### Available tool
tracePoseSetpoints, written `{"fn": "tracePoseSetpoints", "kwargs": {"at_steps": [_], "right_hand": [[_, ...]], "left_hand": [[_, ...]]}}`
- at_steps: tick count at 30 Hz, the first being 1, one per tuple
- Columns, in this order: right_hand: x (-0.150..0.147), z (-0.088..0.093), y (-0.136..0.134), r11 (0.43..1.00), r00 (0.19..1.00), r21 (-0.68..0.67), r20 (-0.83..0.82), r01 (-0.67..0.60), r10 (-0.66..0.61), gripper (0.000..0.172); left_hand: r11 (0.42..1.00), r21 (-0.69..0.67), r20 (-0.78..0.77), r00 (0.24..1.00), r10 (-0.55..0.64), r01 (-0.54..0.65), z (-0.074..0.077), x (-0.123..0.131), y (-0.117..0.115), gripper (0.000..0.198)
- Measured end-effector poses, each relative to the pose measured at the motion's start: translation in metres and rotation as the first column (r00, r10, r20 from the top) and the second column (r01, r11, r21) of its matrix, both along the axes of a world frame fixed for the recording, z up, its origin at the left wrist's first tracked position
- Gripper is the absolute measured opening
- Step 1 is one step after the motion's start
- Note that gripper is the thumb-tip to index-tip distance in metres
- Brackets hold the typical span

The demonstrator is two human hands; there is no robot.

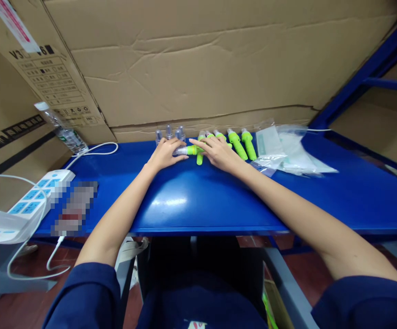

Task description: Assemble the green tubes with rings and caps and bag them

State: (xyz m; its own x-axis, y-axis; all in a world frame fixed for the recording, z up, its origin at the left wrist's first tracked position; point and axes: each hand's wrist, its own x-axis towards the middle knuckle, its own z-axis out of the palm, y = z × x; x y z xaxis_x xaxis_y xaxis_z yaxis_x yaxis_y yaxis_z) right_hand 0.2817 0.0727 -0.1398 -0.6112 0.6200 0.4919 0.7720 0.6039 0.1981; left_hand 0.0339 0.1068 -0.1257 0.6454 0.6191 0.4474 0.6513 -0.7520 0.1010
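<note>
Between nine and ten o'clock a white cable (pixel 60 241) hangs over the near edge; the left sleeve (pixel 85 292), close by, could snag it and drag the device (pixel 77 206) off the blue table (pixel 185 205). At twelve, the left hand (pixel 164 153) closes partly round the clear end of a crosswise green piece (pixel 192 150); the right hand (pixel 221 153) spreads over its body, fingers nearly straight. An uneven hold might let it roll, and the left knuckles could topple the clear pieces (pixel 169 132) standing just beyond, near half past eleven. The device is pixelated; whether the right hand grips or merely covers cannot be told; its fingers partly hide the other green pieces (pixel 248 145), and the contents of the plastic bags (pixel 297 153) at one are unclear.
</note>
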Motion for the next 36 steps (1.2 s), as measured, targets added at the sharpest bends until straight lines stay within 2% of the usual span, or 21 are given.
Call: {"fn": "tracePoseSetpoints", "kwargs": {"at_steps": [5,14,17,21,28,31,36], "right_hand": [[-0.004,-0.003,0.000,0.997,0.986,-0.057,-0.162,-0.055,0.045,0.063],[-0.004,-0.005,0.000,0.994,0.960,-0.068,-0.271,-0.088,0.066,0.056],[-0.005,-0.005,-0.002,0.992,0.963,-0.079,-0.262,-0.094,0.070,0.054],[-0.007,-0.003,-0.004,0.994,0.975,-0.083,-0.219,-0.067,0.047,0.048],[0.009,0.004,0.002,0.996,0.986,-0.008,-0.147,0.084,-0.085,0.040],[0.019,0.005,0.007,0.990,0.981,-0.036,-0.135,0.135,-0.139,0.032],[0.025,0.009,0.009,0.987,0.982,-0.117,-0.137,0.112,-0.128,0.027]], "left_hand": [[0.999,0.035,-0.035,0.999,-0.007,0.008,0.000,0.007,-0.005,0.046],[0.995,0.091,-0.093,0.995,-0.044,0.052,0.000,0.009,-0.006,0.053],[0.995,0.088,-0.101,0.994,-0.041,0.050,-0.001,0.010,-0.004,0.056],[0.994,0.100,-0.110,0.993,-0.030,0.042,-0.002,0.009,-0.002,0.047],[0.997,0.076,-0.088,0.995,0.037,-0.030,0.001,-0.003,0.005,0.044],[0.996,0.067,-0.073,0.995,0.066,-0.061,0.001,-0.007,0.007,0.045],[0.997,0.055,-0.068,0.996,0.053,-0.049,-0.001,-0.009,0.010,0.044]]}}
